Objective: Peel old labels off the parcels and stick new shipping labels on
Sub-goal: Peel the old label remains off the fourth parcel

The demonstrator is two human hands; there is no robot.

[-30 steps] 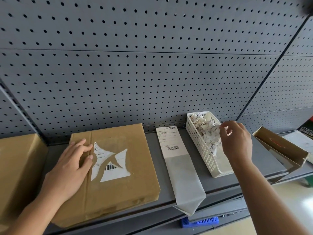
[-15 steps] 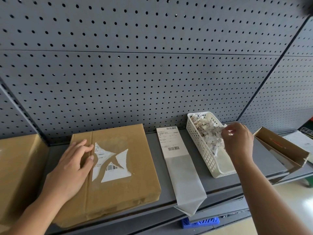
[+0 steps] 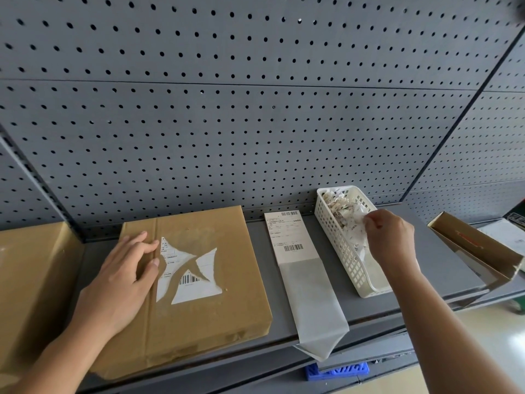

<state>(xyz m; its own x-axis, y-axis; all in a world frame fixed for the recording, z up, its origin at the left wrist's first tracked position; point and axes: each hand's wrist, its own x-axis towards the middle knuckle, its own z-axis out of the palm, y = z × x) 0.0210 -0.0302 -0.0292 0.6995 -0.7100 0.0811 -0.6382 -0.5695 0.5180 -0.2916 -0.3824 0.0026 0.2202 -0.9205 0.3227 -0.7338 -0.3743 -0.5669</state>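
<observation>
The left hand [image 3: 125, 277] is lying flat on the brown parcel [image 3: 227, 308], its grip apart, with straight fingers pressing the cardboard just beside the torn old label [image 3: 196, 288]. That label is clinging on in three ragged white pieces. The right hand [image 3: 389, 237] is hovering over the white basket [image 3: 338, 245] of peeled scraps [image 3: 345, 211], its fingers curled at the heap. I cannot tell whether its grip is clamping a scrap or only touching the pile. The new label [image 3: 289, 237] is waiting on its backing strip [image 3: 309, 302] between parcel and basket, with the strip's end hanging over the edge of the shelf [image 3: 443, 268]. A tacky scrap may be sticking to the fingertips instead of dropping. The thin remnants are also likely to shred further when picked, leaving patches that would wrinkle the new label.
</observation>
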